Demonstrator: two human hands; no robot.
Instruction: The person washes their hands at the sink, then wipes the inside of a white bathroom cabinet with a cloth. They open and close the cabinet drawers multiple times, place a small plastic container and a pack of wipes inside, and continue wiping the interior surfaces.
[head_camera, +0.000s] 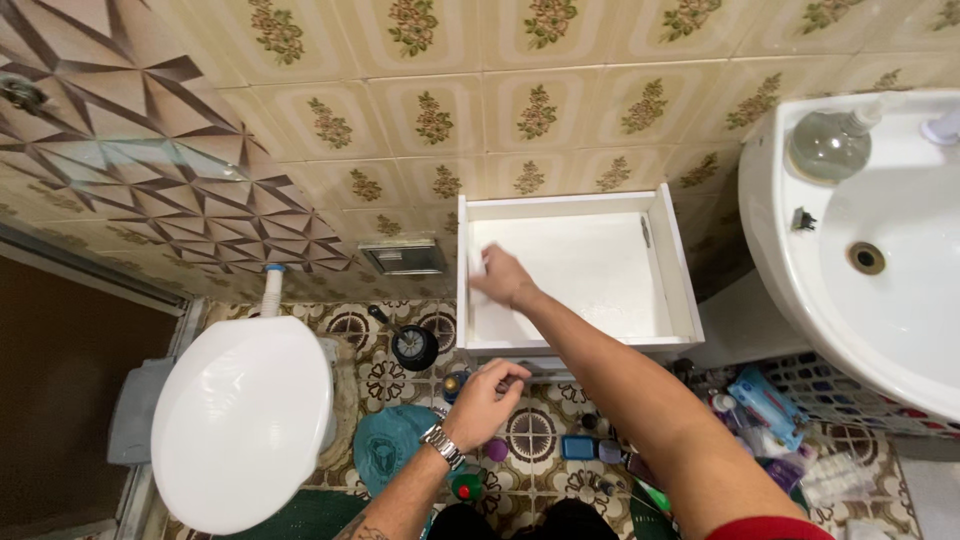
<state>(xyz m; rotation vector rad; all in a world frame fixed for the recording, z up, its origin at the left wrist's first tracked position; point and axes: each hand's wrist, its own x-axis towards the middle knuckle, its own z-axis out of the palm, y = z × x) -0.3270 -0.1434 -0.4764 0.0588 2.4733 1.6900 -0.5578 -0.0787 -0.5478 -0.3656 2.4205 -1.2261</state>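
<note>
A home bathroom, seemingly: toilet (245, 420), sink (880, 250) (floral tiles (540, 110)).

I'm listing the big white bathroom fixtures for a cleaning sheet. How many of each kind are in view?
White open drawer, right hand inside it: 1
White closed toilet lid: 1
White ceramic sink basin: 1
Total: 3
</note>
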